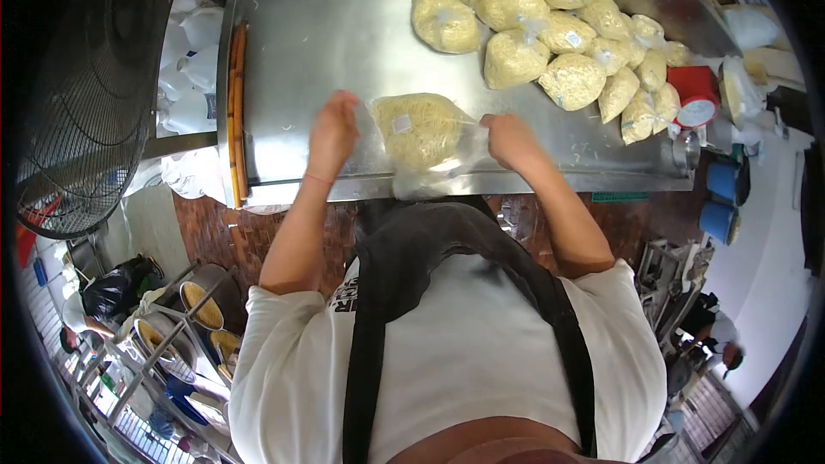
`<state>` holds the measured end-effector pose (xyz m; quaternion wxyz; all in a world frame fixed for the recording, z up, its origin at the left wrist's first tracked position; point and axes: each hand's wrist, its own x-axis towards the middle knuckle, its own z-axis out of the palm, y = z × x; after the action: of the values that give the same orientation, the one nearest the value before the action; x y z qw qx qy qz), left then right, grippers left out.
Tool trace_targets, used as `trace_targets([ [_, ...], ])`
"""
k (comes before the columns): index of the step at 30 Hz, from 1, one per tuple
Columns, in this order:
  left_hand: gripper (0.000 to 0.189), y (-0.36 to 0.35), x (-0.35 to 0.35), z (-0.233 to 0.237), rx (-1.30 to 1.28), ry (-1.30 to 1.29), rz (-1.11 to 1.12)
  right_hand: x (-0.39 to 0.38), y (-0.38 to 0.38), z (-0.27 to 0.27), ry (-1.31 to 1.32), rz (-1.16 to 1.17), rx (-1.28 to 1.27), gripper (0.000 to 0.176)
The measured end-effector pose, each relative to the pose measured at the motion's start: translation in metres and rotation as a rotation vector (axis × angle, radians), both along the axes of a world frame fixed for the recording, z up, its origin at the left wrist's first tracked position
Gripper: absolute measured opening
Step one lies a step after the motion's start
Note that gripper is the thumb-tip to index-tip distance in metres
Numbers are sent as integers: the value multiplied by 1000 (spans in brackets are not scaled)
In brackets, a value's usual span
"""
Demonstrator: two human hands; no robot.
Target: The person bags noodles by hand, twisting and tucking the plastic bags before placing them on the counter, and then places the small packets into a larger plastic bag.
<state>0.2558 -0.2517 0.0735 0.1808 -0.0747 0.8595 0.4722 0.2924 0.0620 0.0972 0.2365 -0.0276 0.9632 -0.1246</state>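
A clear plastic bag of pale yellow shreds (418, 133) with a small white label lies near the front edge of the metal table (344, 43). On its right side, my right hand (513, 141) is closed on the gathered plastic of the bag. My left hand (333, 136) is raised just left of the bag, not touching it; motion blurs its fingers. Several tied bags of the same shreds (516, 58) are heaped at the table's back right.
Orange-brown sticks (237, 112) lie along the table's left edge. A red scale (693, 96) stands at the right end. Wire baskets (82, 112) hang at the left. Pots (203, 303) stand on a rack at lower left. Other people are at the lower left and lower right.
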Motion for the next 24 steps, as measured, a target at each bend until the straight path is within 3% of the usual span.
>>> trace_targets([
  [3, 17, -5, -11, 37, 111, 111, -142, 1, 7, 21, 61, -54, -300, 28],
  [5, 25, 20, 4, 19, 190, 435, -426, -2, -3, 17, 163, -128, -418, 29],
  [6, 29, 44, 21, 27, 141, 269, -443, -3, -11, 12, 212, -162, -480, 30],
  [10, 29, 118, 69, -20, -64, 483, -413, -10, -32, -2, 370, -265, -606, 31],
  [12, 22, 119, 58, -40, -104, 326, -493, -13, -22, -6, 488, -257, -487, 30],
  [15, 14, 84, 51, -32, -137, 349, -399, -1, 7, -39, 658, -201, -341, 34],
  [18, 15, 52, 41, -12, -80, 371, -385, 19, 13, -40, 189, -218, -226, 32],
  [19, 15, 48, 39, -3, -39, 388, -391, 19, 8, -29, 172, -216, -206, 38],
  [22, 16, 45, 29, 37, 180, 756, -299, 1, 1, 37, 423, -231, -308, 35],
  [24, 15, 37, 23, 73, 259, 454, -134, -4, -4, 90, 376, -346, -565, 37],
])
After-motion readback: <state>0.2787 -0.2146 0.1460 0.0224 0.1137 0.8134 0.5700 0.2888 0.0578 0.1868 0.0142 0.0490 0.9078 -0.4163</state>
